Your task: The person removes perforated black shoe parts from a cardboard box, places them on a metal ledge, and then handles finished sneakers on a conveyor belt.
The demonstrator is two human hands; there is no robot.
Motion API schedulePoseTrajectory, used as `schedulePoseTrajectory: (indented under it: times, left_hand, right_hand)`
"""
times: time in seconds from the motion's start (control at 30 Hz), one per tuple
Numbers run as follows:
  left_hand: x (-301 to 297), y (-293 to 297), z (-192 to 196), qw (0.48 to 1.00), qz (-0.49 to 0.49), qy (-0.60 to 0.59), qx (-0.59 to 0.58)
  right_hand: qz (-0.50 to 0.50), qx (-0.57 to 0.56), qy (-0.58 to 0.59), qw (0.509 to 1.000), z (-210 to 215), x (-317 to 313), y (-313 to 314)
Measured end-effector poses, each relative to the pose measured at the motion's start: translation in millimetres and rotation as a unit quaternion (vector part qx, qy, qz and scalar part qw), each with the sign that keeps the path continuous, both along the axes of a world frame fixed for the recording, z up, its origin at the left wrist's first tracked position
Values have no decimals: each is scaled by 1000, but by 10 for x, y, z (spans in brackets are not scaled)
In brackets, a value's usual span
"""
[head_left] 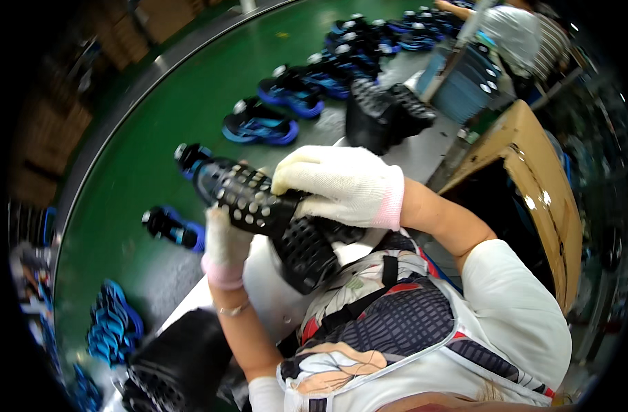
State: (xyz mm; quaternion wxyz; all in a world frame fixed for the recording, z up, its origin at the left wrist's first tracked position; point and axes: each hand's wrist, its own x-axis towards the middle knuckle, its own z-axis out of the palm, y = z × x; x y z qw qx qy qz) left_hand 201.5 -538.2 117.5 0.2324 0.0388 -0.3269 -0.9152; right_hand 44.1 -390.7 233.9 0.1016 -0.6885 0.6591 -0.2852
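Observation:
Both of my hands wear white knit gloves with pink cuffs. Between them is a black perforated shoe insert (249, 199), a curved plastic shell with rows of round holes. My left hand (226, 247) is closed on its near left side, the fingers partly hidden beneath it. At its right end, my right hand (338, 184) grips with bent fingers. Just below the hands sits another black perforated insert (304, 255), against the white table edge. Beyond the held insert, a black and blue sandal (190, 158) lies on the green surface, partly covered.
Several blue and black sandals (262, 127) line the green surface (149, 172) toward the far right. Stacked black inserts (379, 113) stand ahead; another stack (180, 360) is at lower left, near blue straps (113, 326). An open cardboard box (544, 199) stands right. Another person (513, 34) works far right.

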Motion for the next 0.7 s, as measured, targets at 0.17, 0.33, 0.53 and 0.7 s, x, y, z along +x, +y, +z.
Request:
schedulePoseTrajectory:
  times: [0.17, 0.33, 0.53, 0.7]
  left_hand:
    - [240, -55, -256, 999, 42, 9, -2]
    - [297, -16, -413, 979, 199, -42, -5]
    - [254, -120, -408, 984, 173, -50, 18]
    - [196, -350, -512, 983, 133, -117, -39]
  right_hand:
    - [26, 89, -47, 995, -198, 232, -406]
    - [-31, 205, 19, 978, -423, 370, -701]
    - [-29, 190, 74, 979, -534, 373, -902]
    - [-14, 185, 47, 982, -563, 172, -1102]
